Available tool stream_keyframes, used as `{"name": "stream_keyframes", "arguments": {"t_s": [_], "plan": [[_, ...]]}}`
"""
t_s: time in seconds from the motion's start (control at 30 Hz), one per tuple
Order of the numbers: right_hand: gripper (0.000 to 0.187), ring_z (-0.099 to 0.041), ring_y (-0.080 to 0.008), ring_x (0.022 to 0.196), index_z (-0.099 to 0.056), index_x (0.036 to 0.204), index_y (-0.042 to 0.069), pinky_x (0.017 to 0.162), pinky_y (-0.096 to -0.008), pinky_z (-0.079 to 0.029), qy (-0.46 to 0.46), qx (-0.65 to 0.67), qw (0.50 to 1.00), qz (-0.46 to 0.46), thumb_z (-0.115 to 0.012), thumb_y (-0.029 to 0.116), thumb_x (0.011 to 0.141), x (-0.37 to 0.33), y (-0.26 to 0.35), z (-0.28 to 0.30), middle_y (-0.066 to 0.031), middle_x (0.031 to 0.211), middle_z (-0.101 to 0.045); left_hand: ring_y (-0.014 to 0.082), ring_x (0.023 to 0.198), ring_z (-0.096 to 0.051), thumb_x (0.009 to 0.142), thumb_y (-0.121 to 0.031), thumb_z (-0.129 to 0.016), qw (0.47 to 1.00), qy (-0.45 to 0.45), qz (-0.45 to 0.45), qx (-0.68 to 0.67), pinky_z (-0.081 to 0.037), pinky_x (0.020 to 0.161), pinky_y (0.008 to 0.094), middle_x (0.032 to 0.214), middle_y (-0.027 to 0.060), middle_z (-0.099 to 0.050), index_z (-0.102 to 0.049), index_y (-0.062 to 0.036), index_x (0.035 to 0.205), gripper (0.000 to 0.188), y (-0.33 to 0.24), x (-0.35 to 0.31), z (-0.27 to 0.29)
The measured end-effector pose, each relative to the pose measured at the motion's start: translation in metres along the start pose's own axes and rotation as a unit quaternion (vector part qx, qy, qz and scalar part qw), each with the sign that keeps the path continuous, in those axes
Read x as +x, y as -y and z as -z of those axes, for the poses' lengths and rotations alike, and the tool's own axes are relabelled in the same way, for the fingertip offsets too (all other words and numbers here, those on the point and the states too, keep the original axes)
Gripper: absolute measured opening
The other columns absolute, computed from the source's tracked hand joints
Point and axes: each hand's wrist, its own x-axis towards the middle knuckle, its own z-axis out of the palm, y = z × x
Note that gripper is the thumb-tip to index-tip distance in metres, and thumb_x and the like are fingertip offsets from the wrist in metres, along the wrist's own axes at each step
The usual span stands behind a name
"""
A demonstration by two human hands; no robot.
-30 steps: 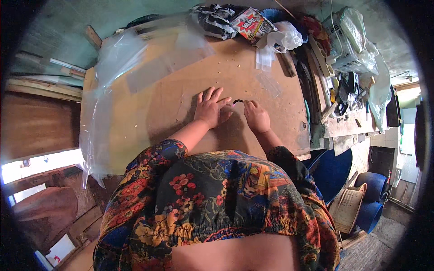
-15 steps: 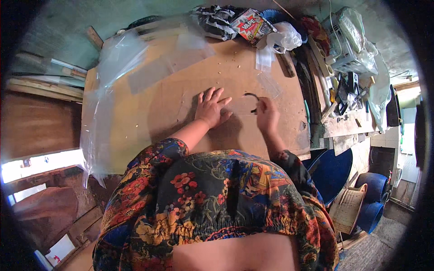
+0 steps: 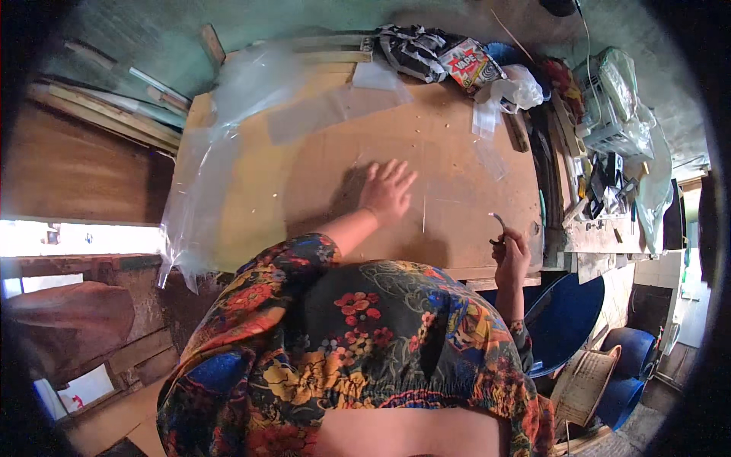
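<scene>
My left hand (image 3: 388,190) lies palm down on the brown wooden board (image 3: 335,164), fingers spread. Beside its fingertips, faint straight edges and a bright line show what looks like a thin clear plastic piece (image 3: 438,201); its full outline is hard to see. Near the board's right front edge, my right hand (image 3: 512,255) is raised and closed around a dark, curved, C-shaped tool (image 3: 499,221). One end of it sticks up beyond the fingers. The fingers hide the rest, so its exact kind is unclear.
Clear plastic sheeting (image 3: 199,171) hangs over the left edge, and flat plastic strips (image 3: 331,114) lie toward the back. A black plastic bundle (image 3: 411,52), a printed box (image 3: 470,65) and a white plastic bag (image 3: 521,87) sit at the back right. Blue drums (image 3: 567,305) stand below right.
My right hand has drawn away to the right and nearer to me, carrying the curved tool off the middle of the board. My left hand stays flat; the whole view has shifted.
</scene>
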Motion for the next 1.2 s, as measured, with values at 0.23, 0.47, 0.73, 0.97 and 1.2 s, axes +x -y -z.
{"name": "stream_keyframes", "arguments": {"t_s": [0.23,0.47,0.73,0.97,1.2], "plan": [[0.013,-0.057,-0.0110,0.061,-0.058,0.089,0.003,0.051,-0.0203,-0.044,-0.014,0.005,1.000,0.018,-0.054,0.013,0.082,-0.032,0.001,-0.017,-0.0033,0.076,-0.058,0.0308,0.128,-0.017,0.080,-0.035,-0.048,0.992,0.098,0.008,0.080,-0.015,0.100,0.0524,0.138,0.0084,-0.022,-0.040,-0.0232,0.126,0.049,0.096,-0.044,0.046],[0.028,-0.055,-0.0096,0.069,-0.050,0.105,0.005,0.055,-0.0202,-0.042,-0.007,-0.044,0.996,0.080,-0.058,0.009,0.079,-0.056,-0.003,-0.061,-0.0029,0.081,-0.058,0.0298,0.127,-0.021,0.078,-0.033,-0.052,0.992,0.099,-0.044,0.064,-0.018,0.098,0.0538,0.135,0.0076,-0.031,-0.059,-0.0267,0.107,0.030,0.166,-0.085,0.097],[0.022,-0.053,-0.0073,0.065,-0.054,0.099,0.003,0.055,-0.0192,-0.042,-0.007,-0.050,0.995,0.082,-0.059,0.006,0.078,-0.065,-0.012,-0.106,-0.0010,0.078,-0.057,0.0318,0.112,-0.040,0.074,-0.032,-0.054,0.952,-0.046,0.252,-0.169,-0.031,0.093,0.0431,0.123,0.0161,-0.042,-0.046,-0.0059,0.115,0.049,0.104,-0.093,0.064],[0.018,-0.052,-0.0067,0.063,-0.055,0.096,0.001,0.054,-0.0193,-0.042,0.009,-0.033,0.995,0.099,-0.059,0.006,0.079,-0.072,-0.014,-0.136,-0.0009,0.076,-0.056,0.0345,0.117,-0.032,0.073,-0.033,-0.057,0.992,-0.034,0.123,0.001,-0.026,0.095,0.0513,0.125,0.0179,-0.037,-0.043,-0.0068,0.118,0.054,0.094,-0.113,0.055],[0.017,-0.052,-0.0078,0.063,-0.055,0.095,0.001,0.056,-0.0200,-0.042,0.028,-0.053,0.996,0.070,-0.058,0.006,0.080,-0.078,-0.018,-0.160,-0.0014,0.075,-0.056,0.0298,0.098,-0.050,0.071,-0.024,-0.061,0.982,0.041,-0.078,-0.167,-0.037,0.087,0.0399,0.096,0.0112,-0.056,-0.054,-0.0044,0.093,0.031,0.198,-0.133,0.084]]}}
